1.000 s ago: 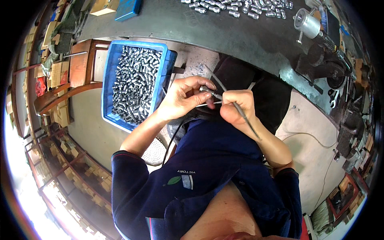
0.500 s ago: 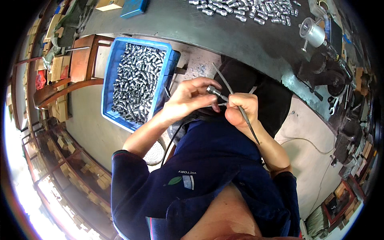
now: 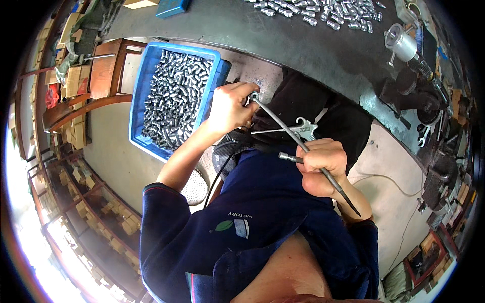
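Note:
My left hand [image 3: 231,107] is closed on a small metal fitting [image 3: 253,95], its ring-shaped end showing at the fingertips. The far end of a long, thin grey file-like rod [image 3: 280,122] meets that ring; how far it enters, I cannot tell. My right hand [image 3: 323,160] is wrapped round the rod, whose dark pointed end sticks out toward my forearm. From the same fist a short knurled gauge-like pin [image 3: 290,157] with a bright tip points left. A silver air blow gun [image 3: 306,130] with a thin nozzle sits just beyond my right fingers, its lower part hidden.
At my left, a blue crate [image 3: 135,108] holds many metal fittings. More loose fittings [image 3: 333,15] lie on the dark workbench [image 3: 242,35] ahead. A tool with a silver cup [image 3: 401,43] stands at the bench's right, near a spanner [image 3: 423,135]. A wooden chair [image 3: 106,73] is far left.
My hands have moved apart, the right one back and to the right. The fitting, earlier at the short pin, is now at the long rod's far end. The blow gun has come into view.

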### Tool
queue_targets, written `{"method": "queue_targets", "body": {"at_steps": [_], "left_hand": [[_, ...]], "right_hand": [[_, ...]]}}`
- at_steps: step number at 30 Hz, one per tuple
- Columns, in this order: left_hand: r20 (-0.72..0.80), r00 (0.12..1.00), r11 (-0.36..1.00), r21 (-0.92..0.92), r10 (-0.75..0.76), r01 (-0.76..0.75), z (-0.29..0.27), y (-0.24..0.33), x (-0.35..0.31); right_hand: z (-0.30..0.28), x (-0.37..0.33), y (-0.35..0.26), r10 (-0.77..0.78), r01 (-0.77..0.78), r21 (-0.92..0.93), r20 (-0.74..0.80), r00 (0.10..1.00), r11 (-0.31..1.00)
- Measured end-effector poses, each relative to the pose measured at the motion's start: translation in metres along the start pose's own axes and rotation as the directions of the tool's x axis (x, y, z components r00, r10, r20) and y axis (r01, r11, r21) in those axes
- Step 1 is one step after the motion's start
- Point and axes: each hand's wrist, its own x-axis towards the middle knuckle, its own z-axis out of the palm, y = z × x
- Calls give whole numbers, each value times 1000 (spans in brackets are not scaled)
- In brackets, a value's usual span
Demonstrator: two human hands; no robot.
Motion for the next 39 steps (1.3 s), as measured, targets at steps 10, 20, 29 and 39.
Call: {"method": "queue_targets", "body": {"at_steps": [10,20,29,39], "left_hand": [[-6,980,980,38,197,-197,5,-2,-2],[52,989,990,-24,139,-138,14,-11,-3],[-154,979,991,8,-131,134,-18,-10,26],[-215,974,994,97,69,-49,-22,-1,70]], "right_hand": [[2,7,-6,155,-156,-57,-28,988,986],[10,25,48,275,-270,-159,14,961,950],[-11,-12,7,124,-137,-147,-96,988,980],[-9,-23,12,94,-105,-129,-84,992,986]]}}
